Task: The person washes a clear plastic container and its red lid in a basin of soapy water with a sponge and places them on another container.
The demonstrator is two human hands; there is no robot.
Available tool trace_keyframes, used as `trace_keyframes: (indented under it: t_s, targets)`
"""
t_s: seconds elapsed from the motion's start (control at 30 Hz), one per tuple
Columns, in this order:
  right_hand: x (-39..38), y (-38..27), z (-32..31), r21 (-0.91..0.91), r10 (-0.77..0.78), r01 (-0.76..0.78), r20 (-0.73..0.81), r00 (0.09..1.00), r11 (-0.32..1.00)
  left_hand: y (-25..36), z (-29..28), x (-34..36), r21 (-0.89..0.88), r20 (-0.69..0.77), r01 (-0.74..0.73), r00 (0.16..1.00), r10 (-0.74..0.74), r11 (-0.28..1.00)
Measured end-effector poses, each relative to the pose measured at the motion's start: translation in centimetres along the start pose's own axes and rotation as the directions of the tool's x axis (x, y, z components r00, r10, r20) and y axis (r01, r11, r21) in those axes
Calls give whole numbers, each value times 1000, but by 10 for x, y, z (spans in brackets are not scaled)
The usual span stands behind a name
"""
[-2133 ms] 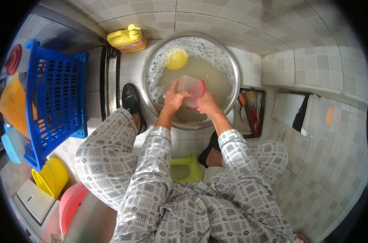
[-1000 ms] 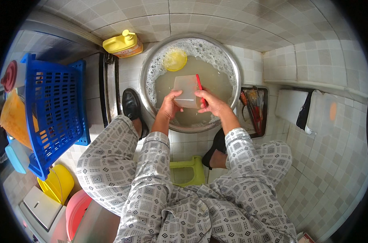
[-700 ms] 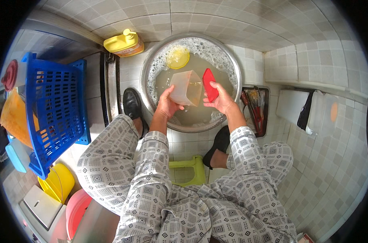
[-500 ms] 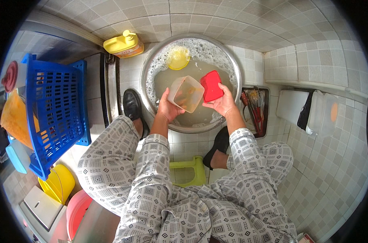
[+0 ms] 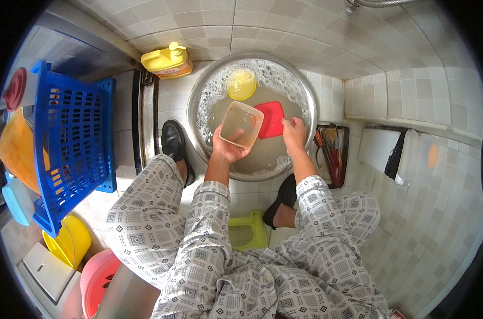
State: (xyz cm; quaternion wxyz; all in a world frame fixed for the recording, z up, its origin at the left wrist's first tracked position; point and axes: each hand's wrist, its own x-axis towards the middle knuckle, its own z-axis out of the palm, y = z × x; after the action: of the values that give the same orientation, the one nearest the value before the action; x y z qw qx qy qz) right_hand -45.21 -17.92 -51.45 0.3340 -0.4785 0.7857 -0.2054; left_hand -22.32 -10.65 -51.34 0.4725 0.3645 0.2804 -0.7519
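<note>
In the steel basin [image 5: 194,112] of soapy, cloudy water, my left hand [image 5: 226,146] cradles a translucent square container [image 5: 240,122] from below, its open top facing up. A red lid [image 5: 269,121] lies flat over the water just right of the container, partly behind it. My right hand [image 5: 294,135] has its fingers curled closed by the lid's right edge; I cannot make out whether they grip it. A yellow round item [image 5: 241,84] floats among foam near the back.
A yellow pump bottle [image 5: 164,62] stands behind left of the basin; a tray of tools [image 5: 334,154] sits right. A blue crate [image 5: 76,138], yellow bucket [image 5: 76,239] and pink tub [image 5: 92,284] are left. My feet flank a green plastic piece [image 5: 255,231]. Tiled walls surround me.
The red lid and container came apart. The lid has gone from held up in my right hand to lying flat, my right fingers curled at its side. The container tipped open-side up.
</note>
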Motion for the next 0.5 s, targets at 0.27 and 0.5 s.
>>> trace_keyframes:
  t_s: [0.27, 0.5]
  targets:
    - [-17, -35, 0, -54, -169, 170, 12, 985, 984, -1, -11, 11, -81, -158, 184, 968, -195, 980]
    - [-35, -50, 17, 305, -285, 145, 487, 826, 941, -14, -12, 10, 78, -31, 150, 989, -148, 986]
